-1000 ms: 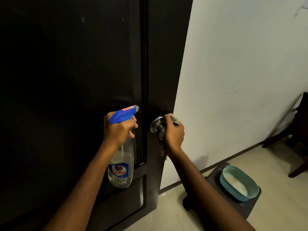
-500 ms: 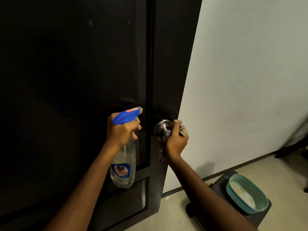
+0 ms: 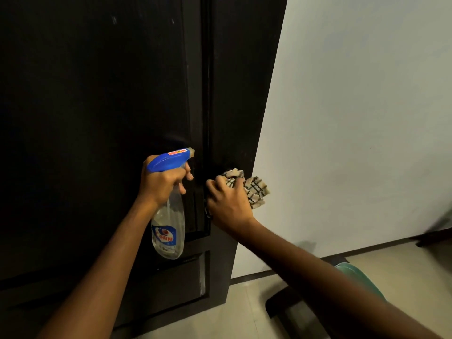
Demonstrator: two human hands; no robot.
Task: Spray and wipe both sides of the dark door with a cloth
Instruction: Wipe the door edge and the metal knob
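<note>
With right hand [image 3: 230, 204] curled round the checked cloth [image 3: 254, 189] and left hand [image 3: 161, 182] gripping the spray bottle [image 3: 168, 231], press firmly and wipe down the dark door [image 3: 97, 118] edge

Single view, head-worn, wide-angle. It looks forward and slightly down, facing the dark door [image 3: 97, 118] from near. The door fills the left two-thirds of the frame, and its right edge slants with the lens bend. A pale wall [image 3: 354, 118] takes the right side, and a strip of floor [image 3: 244, 314] shows at bottom right. Both forearms enter from the bottom edge. The left hand [image 3: 161, 182] gripping the spray bottle [image 3: 168, 231] and the right hand [image 3: 227, 204] holding the cloth [image 3: 254, 189] sit just below frame centre.
</note>
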